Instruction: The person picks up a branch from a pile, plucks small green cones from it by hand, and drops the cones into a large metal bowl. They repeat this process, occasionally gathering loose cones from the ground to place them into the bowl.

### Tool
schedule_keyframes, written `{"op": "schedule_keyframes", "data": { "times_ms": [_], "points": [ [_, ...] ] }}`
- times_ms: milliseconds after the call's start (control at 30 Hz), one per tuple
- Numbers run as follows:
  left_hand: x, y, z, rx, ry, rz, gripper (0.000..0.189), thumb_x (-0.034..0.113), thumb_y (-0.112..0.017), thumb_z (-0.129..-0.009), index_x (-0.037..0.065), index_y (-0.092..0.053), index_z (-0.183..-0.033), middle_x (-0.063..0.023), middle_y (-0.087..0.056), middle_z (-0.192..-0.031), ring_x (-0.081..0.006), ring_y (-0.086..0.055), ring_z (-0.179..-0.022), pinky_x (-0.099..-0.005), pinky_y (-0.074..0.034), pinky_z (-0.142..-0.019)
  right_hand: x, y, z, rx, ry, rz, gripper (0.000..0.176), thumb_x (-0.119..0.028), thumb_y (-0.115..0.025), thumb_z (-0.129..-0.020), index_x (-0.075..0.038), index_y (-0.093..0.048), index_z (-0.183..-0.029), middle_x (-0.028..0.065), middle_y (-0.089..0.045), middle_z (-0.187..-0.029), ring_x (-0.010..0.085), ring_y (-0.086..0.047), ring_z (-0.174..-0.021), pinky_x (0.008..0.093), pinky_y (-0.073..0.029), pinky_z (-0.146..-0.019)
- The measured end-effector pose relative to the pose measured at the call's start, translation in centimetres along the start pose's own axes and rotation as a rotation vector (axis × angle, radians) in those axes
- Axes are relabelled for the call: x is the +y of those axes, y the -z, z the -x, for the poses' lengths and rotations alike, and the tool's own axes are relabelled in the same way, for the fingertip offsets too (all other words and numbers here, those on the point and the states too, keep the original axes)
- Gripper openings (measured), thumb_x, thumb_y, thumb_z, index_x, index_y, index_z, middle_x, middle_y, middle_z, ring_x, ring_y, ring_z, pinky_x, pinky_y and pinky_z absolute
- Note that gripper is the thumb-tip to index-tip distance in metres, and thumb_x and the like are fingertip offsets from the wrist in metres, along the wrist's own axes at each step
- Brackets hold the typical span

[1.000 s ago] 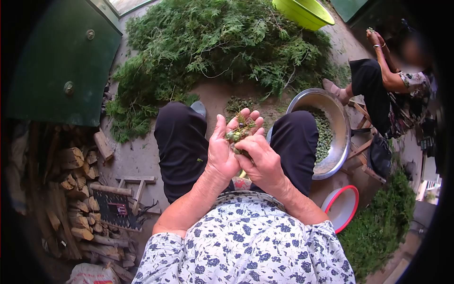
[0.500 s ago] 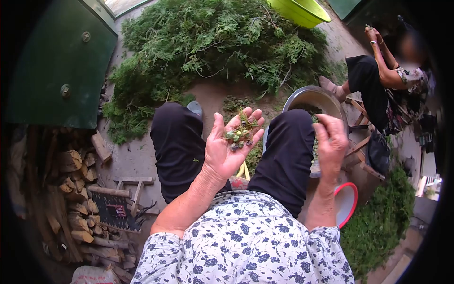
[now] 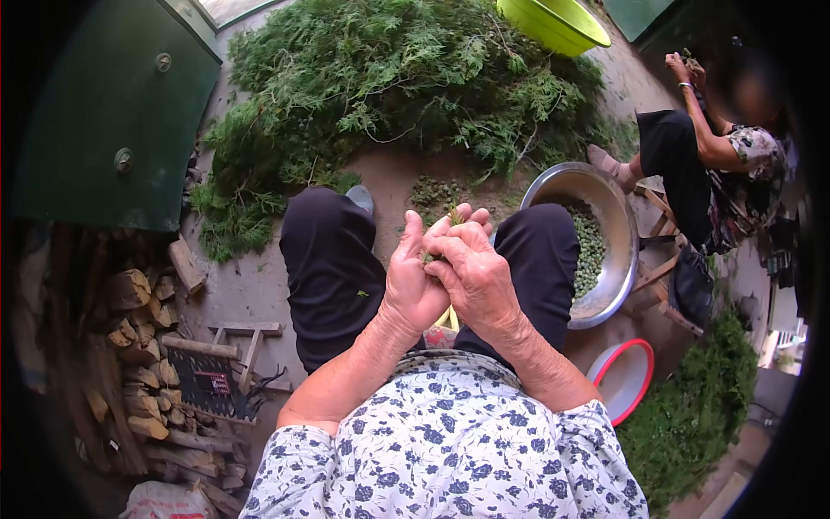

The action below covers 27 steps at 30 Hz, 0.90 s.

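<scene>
My left hand (image 3: pixel 417 281) is cupped palm up between the knees, holding a small handful of green cones with bits of evergreen sprig (image 3: pixel 456 214). Over that palm, my right hand (image 3: pixel 478 275) is closed in a pinch, its thumb and fingertips at the cones; whatever sits between those fingertips is mostly hidden. Beyond my right knee stands a metal basin (image 3: pixel 624 251) with many round green cones (image 3: pixel 590 251) inside. More small cones (image 3: pixel 432 192) lie on the ground ahead of my hands.
A large heap of evergreen branches (image 3: pixel 380 95) lies ahead, with a yellow-green tub (image 3: pixel 553 24) behind it. At right are a red-rimmed bowl (image 3: pixel 624 372), more greenery (image 3: pixel 692 424) and a seated person (image 3: pixel 713 147). Split firewood (image 3: pixel 143 346) and a folding stool (image 3: pixel 216 368) are at left.
My right hand has moved left from above the basin side to my left palm, and its fingers now pinch at the cones there. The left hand stays nearly in place.
</scene>
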<state>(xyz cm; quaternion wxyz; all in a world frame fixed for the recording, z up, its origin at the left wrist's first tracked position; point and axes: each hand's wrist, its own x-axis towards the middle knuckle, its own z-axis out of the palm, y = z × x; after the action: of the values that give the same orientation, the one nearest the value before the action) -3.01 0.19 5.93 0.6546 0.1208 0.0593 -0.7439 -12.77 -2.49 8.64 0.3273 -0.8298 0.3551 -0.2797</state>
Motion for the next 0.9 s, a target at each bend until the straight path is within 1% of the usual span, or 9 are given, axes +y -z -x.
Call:
{"op": "schedule_keyframes", "data": {
  "times_ms": [100, 167, 233, 300, 333, 433, 667, 767, 900],
  "points": [
    [0.3, 0.5, 0.0, 0.026, -0.002, 0.025, 0.065, 0.054, -0.028, -0.095, -0.002, -0.044, -0.125, -0.0202, -0.047, -0.127, -0.0311, -0.043, -0.121, -0.0425, -0.036, -0.103, -0.1, -0.1, 0.1, 0.154, 0.114, -0.052, 0.028, 0.0, -0.068, -0.071, -0.002, -0.06, -0.098, 0.0115, -0.061, -0.091, 0.0238, -0.061, -0.081, 0.0312, -0.051, -0.071],
    [0.5, 1.5, 0.0, 0.103, 0.006, 0.005, 0.058, 0.048, -0.032, -0.096, -0.002, -0.048, -0.12, -0.0196, -0.05, -0.123, -0.0297, -0.047, -0.117, -0.0418, -0.038, -0.102, -0.5, 0.4, 0.0, 0.155, -0.053, -0.188, 0.03, 0.003, -0.068, -0.071, -0.002, -0.06, -0.099, 0.0102, -0.061, -0.089, 0.0195, -0.062, -0.076, 0.0284, -0.051, -0.067],
    [0.7, 1.7, 0.3, 0.184, -0.006, -0.003, 0.045, 0.039, -0.042, -0.096, -0.001, -0.056, -0.111, -0.0158, -0.057, -0.113, -0.0256, -0.053, -0.109, -0.0397, -0.041, -0.098, 0.4, 0.9, -0.4, 0.204, 0.002, -0.174, 0.034, 0.004, -0.066, -0.072, -0.002, -0.058, -0.104, 0.0093, -0.061, -0.086, 0.0174, -0.061, -0.07, 0.0271, -0.05, -0.063],
    [0.5, 1.7, 0.4, 0.323, -0.016, -0.149, 0.031, 0.032, -0.053, -0.093, 0.004, -0.06, -0.104, -0.0063, -0.061, -0.098, -0.0177, -0.056, -0.095, -0.0349, -0.047, -0.087, 1.0, 1.6, -0.5, 0.153, -0.08, -0.033, 0.04, 0.004, -0.064, -0.07, -0.002, -0.054, -0.109, 0.0151, -0.061, -0.093, 0.0292, -0.063, -0.083, 0.0363, -0.052, -0.07],
    [0.6, 1.3, 0.6, 0.318, -0.002, -0.143, 0.02, 0.023, -0.059, -0.09, 0.006, -0.06, -0.1, -0.0029, -0.062, -0.091, -0.0139, -0.058, -0.087, -0.0311, -0.049, -0.079, 1.1, 2.0, -0.5, 0.138, -0.06, 0.011, 0.045, 0.004, -0.064, -0.07, -0.003, -0.051, -0.113, 0.0152, -0.062, -0.093, 0.0294, -0.063, -0.084, 0.0367, -0.052, -0.07],
    [0.3, 1.0, 0.8, 0.265, -0.057, -0.272, 0.015, 0.016, -0.061, -0.088, 0.006, -0.06, -0.098, -0.0035, -0.062, -0.092, -0.0129, -0.058, -0.084, -0.0291, -0.05, -0.076, 1.3, 2.2, -0.5, 0.1, 0.011, 0.166, 0.047, 0.004, -0.063, -0.07, -0.004, -0.05, -0.114, 0.0153, -0.062, -0.092, 0.0298, -0.062, -0.086, 0.0367, -0.051, -0.07],
    [-0.1, 1.8, 0.6, 0.305, -0.051, -0.314, 0.01, 0.008, -0.062, -0.086, 0.004, -0.059, -0.095, -0.0043, -0.062, -0.089, -0.0127, -0.06, -0.079, -0.0286, -0.051, -0.076, 1.6, 2.1, -0.2, 0.033, -0.011, 0.161, 0.043, -0.001, -0.064, -0.072, -0.003, -0.05, -0.113, 0.0154, -0.061, -0.09, 0.0304, -0.062, -0.084, 0.0378, -0.051, -0.072],
    [-0.3, 2.3, 0.5, 0.333, -0.056, -0.244, 0.009, 0.009, -0.061, -0.087, 0.003, -0.058, -0.093, -0.0062, -0.062, -0.089, -0.0162, -0.06, -0.082, -0.0324, -0.052, -0.08, 1.7, 2.6, 0.0, 0.171, 0.01, 0.078, 0.033, -0.001, -0.064, -0.073, -0.003, -0.055, -0.105, 0.0148, -0.06, -0.088, 0.0307, -0.061, -0.082, 0.0382, -0.05, -0.071],
    [-0.1, 1.8, 0.5, 0.38, -0.078, -0.109, 0.017, 0.017, -0.06, -0.089, 0.001, -0.059, -0.094, -0.0118, -0.061, -0.097, -0.0236, -0.059, -0.093, -0.0391, -0.048, -0.091, 4.4, 7.7, 1.2, 0.445, -0.104, 0.289, 0.019, 0.001, -0.062, -0.074, -0.004, -0.062, -0.092, 0.0135, -0.059, -0.092, 0.0288, -0.059, -0.086, 0.0375, -0.047, -0.075]
  ]
}}
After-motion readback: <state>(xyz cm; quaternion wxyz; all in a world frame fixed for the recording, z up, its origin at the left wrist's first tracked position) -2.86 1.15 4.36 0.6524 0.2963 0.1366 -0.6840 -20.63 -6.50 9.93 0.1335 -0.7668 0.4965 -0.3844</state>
